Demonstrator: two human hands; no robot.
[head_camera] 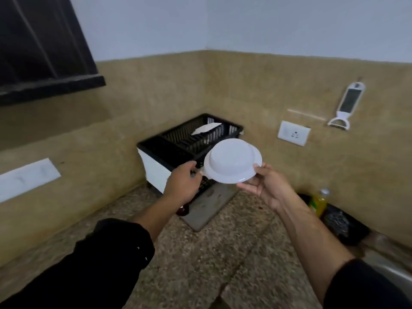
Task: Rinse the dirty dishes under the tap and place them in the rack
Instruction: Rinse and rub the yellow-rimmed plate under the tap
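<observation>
Right hand [265, 184]: gripping the near rim of a white bowl [233, 160], thumb on top and fingers beneath. The bowl is held upside-down in the air, base toward the camera, just in front of the rack [178, 141].

Left hand [182, 186]: fingers curled at the bowl's left rim. Whether it grips the rim cannot be told from this view.

The rack is a black slatted basket on a white base, standing in the corner of the speckled stone tabletop [200, 253]. One white plate [206, 129] leans in its slots. A grey mat [207, 210] lies under its front edge.

On the right wall are a white socket [294, 133] and a hanging peeler [347, 105]. Below them stands a yellow bottle [318, 202], beside a steel sink [390, 270].
</observation>
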